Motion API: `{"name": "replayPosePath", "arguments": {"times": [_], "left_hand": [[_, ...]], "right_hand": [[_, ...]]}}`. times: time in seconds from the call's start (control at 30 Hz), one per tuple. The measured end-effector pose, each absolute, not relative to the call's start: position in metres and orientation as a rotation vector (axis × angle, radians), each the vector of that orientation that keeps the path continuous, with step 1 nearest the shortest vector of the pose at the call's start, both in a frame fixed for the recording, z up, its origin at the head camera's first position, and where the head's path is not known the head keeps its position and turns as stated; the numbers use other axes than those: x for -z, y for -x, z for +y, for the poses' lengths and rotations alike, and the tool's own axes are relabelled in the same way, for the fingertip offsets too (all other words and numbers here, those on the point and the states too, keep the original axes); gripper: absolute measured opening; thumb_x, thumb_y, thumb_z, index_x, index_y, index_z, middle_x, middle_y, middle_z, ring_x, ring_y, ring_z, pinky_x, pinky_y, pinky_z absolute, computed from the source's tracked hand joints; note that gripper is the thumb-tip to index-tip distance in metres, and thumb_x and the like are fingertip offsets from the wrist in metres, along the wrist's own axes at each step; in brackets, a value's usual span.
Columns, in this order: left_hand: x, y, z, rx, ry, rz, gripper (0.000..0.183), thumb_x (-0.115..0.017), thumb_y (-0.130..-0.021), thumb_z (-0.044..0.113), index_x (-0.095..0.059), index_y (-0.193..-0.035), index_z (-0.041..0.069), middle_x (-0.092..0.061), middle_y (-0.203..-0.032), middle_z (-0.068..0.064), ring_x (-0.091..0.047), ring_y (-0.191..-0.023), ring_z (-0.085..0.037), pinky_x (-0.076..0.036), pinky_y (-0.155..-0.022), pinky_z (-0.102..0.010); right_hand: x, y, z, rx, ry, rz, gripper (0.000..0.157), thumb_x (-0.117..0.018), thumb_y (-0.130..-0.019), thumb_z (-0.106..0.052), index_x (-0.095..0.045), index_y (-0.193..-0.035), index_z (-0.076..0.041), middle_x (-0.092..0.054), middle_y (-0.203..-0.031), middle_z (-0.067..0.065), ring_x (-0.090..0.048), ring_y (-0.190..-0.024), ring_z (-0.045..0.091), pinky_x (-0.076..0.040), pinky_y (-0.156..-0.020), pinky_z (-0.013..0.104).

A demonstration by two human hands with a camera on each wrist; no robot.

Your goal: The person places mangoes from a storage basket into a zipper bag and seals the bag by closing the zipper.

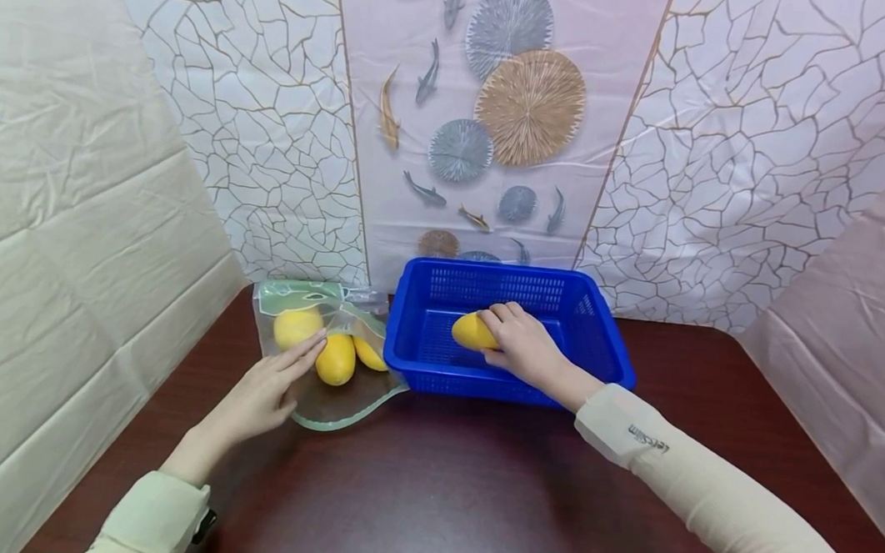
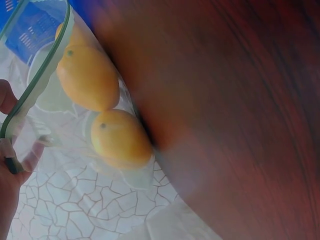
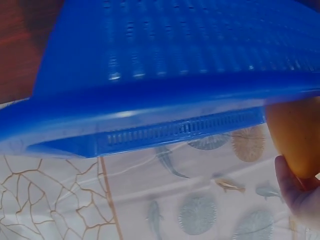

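My right hand (image 1: 523,346) grips a yellow mango (image 1: 473,331) over the inside of a blue plastic basket (image 1: 598,310). In the right wrist view the thumb presses the held mango (image 3: 297,137) beside the basket's rim (image 3: 150,107). A clear zip bag (image 1: 330,408) with a pale green edge lies left of the basket, with mangoes (image 1: 335,361) inside. My left hand (image 1: 260,388) reaches over the bag, its fingers extended against the film. In the left wrist view the bag's green zip edge (image 2: 45,70) passes between thumb and fingers.
The basket stands on a dark red-brown table (image 1: 431,485) near its back edge, close against the bag. Behind hangs a patterned cloth (image 1: 419,142), and pale cloth walls (image 1: 63,206) close in the left and right sides.
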State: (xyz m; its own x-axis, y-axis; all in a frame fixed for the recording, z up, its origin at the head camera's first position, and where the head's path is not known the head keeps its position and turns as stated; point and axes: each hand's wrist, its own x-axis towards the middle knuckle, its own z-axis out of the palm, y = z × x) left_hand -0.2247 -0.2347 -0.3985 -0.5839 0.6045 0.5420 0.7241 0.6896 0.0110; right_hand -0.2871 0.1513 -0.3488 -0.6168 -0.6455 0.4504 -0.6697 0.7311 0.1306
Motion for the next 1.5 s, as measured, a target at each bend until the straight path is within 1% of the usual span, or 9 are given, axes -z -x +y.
{"name": "replayPosePath", "arguments": {"times": [0.2,0.37,0.5,0.67,0.77,0.93,1.2,1.4,1.5], "left_hand": [[0.396,0.225,-0.234,0.31,1.014,-2.397,0.092,-0.076,-0.054,-0.011,-0.042,-0.139,-0.003,-0.034,-0.152,-0.011,-0.056,-0.106,-0.025,-0.046,-0.073,-0.038],[0.395,0.225,-0.235,0.311,1.007,-2.405,0.091,-0.076,-0.055,-0.011,-0.042,-0.139,-0.003,-0.033,-0.152,-0.009,-0.056,-0.107,-0.025,-0.045,-0.073,-0.038],[0.395,0.225,-0.235,0.308,0.997,-2.408,0.092,-0.076,-0.055,-0.011,-0.041,-0.14,-0.002,-0.032,-0.153,-0.008,-0.056,-0.101,-0.023,-0.045,-0.073,-0.038],[0.394,0.226,-0.234,0.314,0.998,-2.401,0.092,-0.076,-0.054,-0.011,-0.042,-0.14,-0.002,-0.033,-0.153,-0.007,-0.056,-0.095,-0.02,-0.045,-0.073,-0.038],[0.394,0.226,-0.234,0.312,1.0,-2.4,0.092,-0.075,-0.055,-0.011,-0.041,-0.14,-0.002,-0.033,-0.152,-0.009,-0.056,-0.096,-0.021,-0.045,-0.073,-0.038],[0.395,0.225,-0.234,0.312,1.007,-2.396,0.09,-0.075,-0.054,-0.011,-0.042,-0.138,-0.004,-0.034,-0.151,-0.01,-0.056,-0.104,-0.024,-0.045,-0.073,-0.038],[0.399,0.224,-0.234,0.313,1.015,-2.393,0.091,-0.075,-0.054,-0.012,-0.042,-0.139,-0.004,-0.034,-0.152,-0.011,-0.056,-0.102,-0.022,-0.044,-0.071,-0.037],[0.4,0.223,-0.235,0.313,1.021,-2.395,0.092,-0.075,-0.054,-0.012,-0.041,-0.14,-0.003,-0.036,-0.15,-0.012,-0.056,-0.105,-0.023,-0.044,-0.072,-0.037],[0.399,0.223,-0.236,0.305,1.012,-2.396,0.092,-0.076,-0.054,-0.011,-0.042,-0.139,-0.003,-0.037,-0.15,-0.012,-0.056,-0.102,-0.023,-0.045,-0.072,-0.037]], "right_hand": [[0.347,0.28,0.147,-0.017,-1.033,-2.349,0.05,-0.08,-0.071,-0.021,-0.058,-0.111,-0.002,-0.061,-0.102,0.014,-0.055,-0.09,0.027,-0.051,-0.079,0.037],[0.343,0.271,0.143,0.035,-1.036,-2.249,0.053,-0.081,-0.069,-0.022,-0.058,-0.112,-0.001,-0.061,-0.103,0.016,-0.056,-0.09,0.028,-0.052,-0.079,0.036],[0.338,0.263,0.14,0.053,-1.036,-2.189,0.057,-0.082,-0.068,-0.024,-0.059,-0.114,0.0,-0.061,-0.106,0.018,-0.056,-0.093,0.029,-0.052,-0.081,0.036],[0.333,0.253,0.135,0.071,-1.065,-2.116,0.057,-0.082,-0.067,-0.024,-0.059,-0.115,-0.001,-0.062,-0.107,0.018,-0.057,-0.094,0.028,-0.053,-0.081,0.035],[0.33,0.245,0.132,0.069,-1.093,-2.093,0.057,-0.082,-0.068,-0.024,-0.059,-0.114,-0.001,-0.062,-0.107,0.017,-0.058,-0.095,0.028,-0.053,-0.081,0.034],[0.327,0.234,0.126,0.04,-1.119,-2.078,0.058,-0.083,-0.068,-0.026,-0.06,-0.115,-0.001,-0.063,-0.109,0.018,-0.058,-0.096,0.028,-0.053,-0.081,0.035],[0.331,0.221,0.121,0.043,-1.149,-2.056,0.057,-0.081,-0.069,-0.027,-0.062,-0.116,-0.002,-0.064,-0.111,0.018,-0.059,-0.099,0.027,-0.053,-0.083,0.034],[0.335,0.213,0.117,0.04,-1.171,-2.039,0.056,-0.08,-0.069,-0.027,-0.061,-0.116,-0.004,-0.064,-0.111,0.016,-0.059,-0.098,0.026,-0.053,-0.083,0.033],[0.337,0.209,0.112,0.038,-1.186,-2.013,0.056,-0.08,-0.07,-0.029,-0.061,-0.116,-0.004,-0.064,-0.11,0.016,-0.06,-0.098,0.026,-0.054,-0.082,0.033]]}}
